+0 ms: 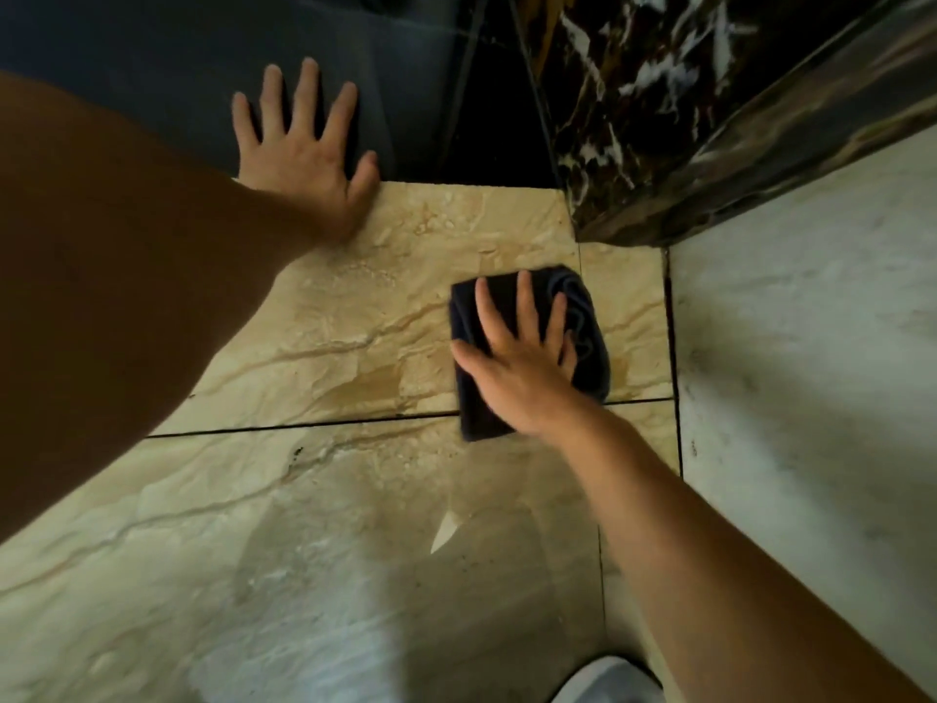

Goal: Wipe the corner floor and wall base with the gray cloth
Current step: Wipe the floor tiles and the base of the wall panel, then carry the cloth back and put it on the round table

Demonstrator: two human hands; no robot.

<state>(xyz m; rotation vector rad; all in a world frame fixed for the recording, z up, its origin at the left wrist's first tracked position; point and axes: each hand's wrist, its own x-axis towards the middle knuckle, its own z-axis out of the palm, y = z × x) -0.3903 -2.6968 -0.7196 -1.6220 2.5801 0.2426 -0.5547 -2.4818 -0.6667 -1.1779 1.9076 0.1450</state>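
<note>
The dark gray cloth (583, 317) lies folded flat on the beige marble floor tile (365, 317) near the corner. My right hand (517, 357) presses down on the cloth with fingers spread, palm covering its lower middle. My left hand (304, 144) is flat and spread against the dark gray wall (152, 38) at the left, its heel at the floor line. The black veined marble wall base (659, 144) meets the floor just beyond the cloth. A damp streak shows on the tile left of the cloth.
A white marble wall panel (811, 347) stands at the right, edged by a dark joint. Dark grout lines cross the floor. A white rounded object (608, 682) shows at the bottom edge.
</note>
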